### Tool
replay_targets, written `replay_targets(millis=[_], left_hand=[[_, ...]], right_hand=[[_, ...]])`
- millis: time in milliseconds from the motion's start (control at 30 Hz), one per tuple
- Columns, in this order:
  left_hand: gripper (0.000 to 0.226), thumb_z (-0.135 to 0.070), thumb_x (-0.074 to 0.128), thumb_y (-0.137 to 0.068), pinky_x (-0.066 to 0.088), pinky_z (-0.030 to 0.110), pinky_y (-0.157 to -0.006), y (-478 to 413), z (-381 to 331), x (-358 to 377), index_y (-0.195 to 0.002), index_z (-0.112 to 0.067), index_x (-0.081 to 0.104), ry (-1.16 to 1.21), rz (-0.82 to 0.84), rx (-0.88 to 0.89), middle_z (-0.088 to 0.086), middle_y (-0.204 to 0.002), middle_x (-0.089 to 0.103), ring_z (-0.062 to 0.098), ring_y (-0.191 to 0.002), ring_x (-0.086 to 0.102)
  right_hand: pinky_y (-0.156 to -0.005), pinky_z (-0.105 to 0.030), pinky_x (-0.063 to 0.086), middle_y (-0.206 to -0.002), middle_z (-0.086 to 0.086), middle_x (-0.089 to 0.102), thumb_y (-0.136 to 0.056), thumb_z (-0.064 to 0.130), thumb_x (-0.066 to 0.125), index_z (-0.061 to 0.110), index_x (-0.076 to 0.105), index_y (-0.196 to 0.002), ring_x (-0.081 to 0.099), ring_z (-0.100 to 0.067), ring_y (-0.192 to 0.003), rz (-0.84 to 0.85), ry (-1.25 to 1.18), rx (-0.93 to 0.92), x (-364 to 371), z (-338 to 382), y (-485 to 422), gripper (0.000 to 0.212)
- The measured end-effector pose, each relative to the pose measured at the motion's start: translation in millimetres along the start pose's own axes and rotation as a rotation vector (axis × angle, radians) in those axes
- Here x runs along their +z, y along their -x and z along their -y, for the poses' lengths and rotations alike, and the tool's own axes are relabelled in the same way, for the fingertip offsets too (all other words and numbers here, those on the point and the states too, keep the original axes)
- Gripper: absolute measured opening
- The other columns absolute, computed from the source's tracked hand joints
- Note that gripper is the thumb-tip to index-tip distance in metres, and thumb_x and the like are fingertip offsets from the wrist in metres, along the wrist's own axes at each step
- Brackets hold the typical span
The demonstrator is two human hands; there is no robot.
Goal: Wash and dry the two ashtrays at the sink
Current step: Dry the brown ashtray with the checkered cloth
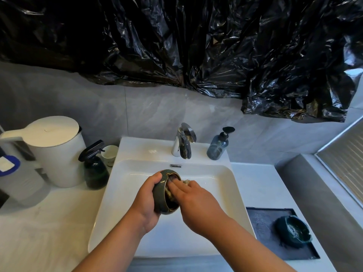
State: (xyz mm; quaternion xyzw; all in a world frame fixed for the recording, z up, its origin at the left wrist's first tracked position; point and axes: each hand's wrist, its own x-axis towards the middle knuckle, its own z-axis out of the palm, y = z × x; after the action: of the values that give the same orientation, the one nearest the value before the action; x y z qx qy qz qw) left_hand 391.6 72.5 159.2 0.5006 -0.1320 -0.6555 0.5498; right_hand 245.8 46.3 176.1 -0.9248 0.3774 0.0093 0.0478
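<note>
Sheeting (196, 46), black plastic, fills the upper half of the frame. Below it a pale tabletop (49, 222) runs across the lower frame with a white sink (216, 185) set in its centre. White lidded bin (59, 154) at mid left. Dark tray (259, 222) at lower right, just beside the sink.

Left hand (148, 199), centre frame over the basin, has its fingers and thumb curled round the outside of a dark green ashtray (160, 201), tipped on edge with its opening towards the right. Right hand (194, 199) lies flat, fingers straight, pressing a beige scrub pad (186, 181) into the bowl (could be a cloth, too small to tell). Second ashtray (292, 232) sits on the tray, apart from both hands; can't tell whether it is washed.

Faucet (184, 142) at the back of the sink, no water seen running. Soap bottle (218, 146) just right of it. Spray bottle (95, 167) and a small cup (110, 154) stand left of the sink.

Step, as I judge it: scrubbing the inside of the first ashtray, so the task looks early to midway. The next move likely calls for a rinse under the faucet, which needs one hand freed for the lever while the other keeps a firm hold on the wet, slippery glaze above the hard basin. Then drying, then the tray ashtray.
</note>
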Motion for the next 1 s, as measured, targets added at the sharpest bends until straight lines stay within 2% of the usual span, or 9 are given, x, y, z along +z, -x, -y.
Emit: replay_targets(millis=[67, 133, 233, 300, 433, 600, 667, 833, 1000], left_hand=[[0.035, -0.035, 0.045, -0.097, 0.051, 0.042, -0.08, -0.9, -1.3, -0.3, -0.11, -0.015, 0.07, -0.012, -0.006, 0.033, 0.017, -0.098, 0.075, 0.031, -0.09, 0.067], [0.031, -0.034, 0.044, -0.096, 0.05, 0.04, -0.073, -0.8, -1.5, 0.1, -0.108, -0.02, 0.07, -0.019, -0.014, 0.074, 0.017, -0.098, 0.072, 0.03, -0.088, 0.065], [0.032, -0.032, 0.042, -0.097, 0.052, 0.039, -0.071, -1.8, 0.7, -1.8, -0.107, -0.022, 0.071, -0.048, -0.024, 0.133, 0.017, -0.1, 0.072, 0.031, -0.09, 0.066], [0.034, -0.032, 0.042, -0.097, 0.054, 0.044, -0.078, -0.5, 0.8, -3.5, -0.11, -0.019, 0.071, -0.068, -0.021, 0.163, 0.019, -0.104, 0.073, 0.035, -0.097, 0.068], [0.042, -0.038, 0.051, -0.081, 0.054, 0.05, -0.095, 2.2, -2.1, -3.6, -0.116, -0.025, 0.069, -0.138, 0.032, 0.241, 0.015, -0.115, 0.071, 0.034, -0.109, 0.067], [0.042, -0.036, 0.05, -0.078, 0.054, 0.04, -0.095, -1.3, -3.4, -2.9, -0.117, -0.032, 0.066, -0.257, 0.083, 0.303, 0.007, -0.119, 0.069, 0.027, -0.112, 0.065], [0.041, -0.038, 0.05, -0.079, 0.055, 0.043, -0.094, -2.5, -2.6, -4.2, -0.115, -0.032, 0.067, -0.266, 0.071, 0.297, 0.007, -0.115, 0.071, 0.028, -0.109, 0.067], [0.03, -0.033, 0.046, -0.096, 0.059, 0.043, -0.075, -5.6, -4.8, -7.5, -0.118, -0.031, 0.066, -0.201, 0.056, 0.247, 0.011, -0.111, 0.072, 0.031, -0.1, 0.07], [0.029, -0.025, 0.042, -0.1, 0.058, 0.038, -0.072, -3.6, -6.4, -3.1, -0.117, -0.033, 0.065, -0.235, 0.065, 0.235, 0.006, -0.11, 0.071, 0.024, -0.096, 0.07]], right_hand=[[-0.074, -0.032, 0.045, -0.147, 0.003, 0.052, -0.096, 0.012, 0.05, 0.028, 0.034, -0.152, 0.057, -0.027, -0.105, 0.045, -0.041, 0.062, 2.0, 5.5, -0.3, 0.06], [-0.07, -0.026, 0.043, -0.118, -0.002, 0.068, -0.098, 0.016, 0.048, 0.027, 0.054, -0.129, 0.064, -0.023, -0.094, 0.074, -0.278, 0.157, -1.6, 10.9, -2.9, 0.034], [-0.064, -0.015, 0.043, -0.086, 0.003, 0.066, -0.1, 0.018, 0.045, 0.015, 0.068, -0.101, 0.062, -0.004, -0.071, 0.146, -0.662, 0.272, -10.9, 13.8, -5.3, 0.023], [-0.059, -0.016, 0.04, -0.074, 0.004, 0.057, -0.098, 0.015, 0.048, 0.003, 0.065, -0.091, 0.05, -0.005, -0.06, 0.164, -0.904, 0.304, -16.4, 12.0, -4.3, 0.022], [-0.05, -0.02, 0.033, -0.059, 0.002, 0.046, -0.1, 0.01, 0.049, 0.007, 0.064, -0.083, 0.039, -0.011, -0.052, 0.168, -1.362, 0.362, -18.1, 11.2, 0.3, 0.023], [-0.053, -0.02, 0.034, -0.07, -0.003, 0.052, -0.104, 0.009, 0.044, 0.007, 0.067, -0.107, 0.043, -0.009, -0.056, 0.098, -1.763, 0.415, -7.4, 15.2, 2.7, 0.023], [-0.055, -0.021, 0.038, -0.077, -0.004, 0.058, -0.103, 0.007, 0.042, 0.013, 0.07, -0.107, 0.047, -0.011, -0.061, 0.042, -1.671, 0.377, -5.4, 19.0, 3.7, 0.028], [-0.079, -0.016, 0.047, -0.102, 0.004, 0.068, -0.102, 0.015, 0.044, 0.032, 0.062, -0.128, 0.066, -0.013, -0.095, 0.076, -0.917, 0.237, 3.2, 19.4, 5.6, 0.036], [-0.084, -0.032, 0.055, -0.117, 0.005, 0.068, -0.102, 0.022, 0.043, 0.041, 0.045, -0.134, 0.064, -0.017, -0.098, 0.063, -0.444, 0.141, 5.3, 14.1, 5.5, 0.038]])
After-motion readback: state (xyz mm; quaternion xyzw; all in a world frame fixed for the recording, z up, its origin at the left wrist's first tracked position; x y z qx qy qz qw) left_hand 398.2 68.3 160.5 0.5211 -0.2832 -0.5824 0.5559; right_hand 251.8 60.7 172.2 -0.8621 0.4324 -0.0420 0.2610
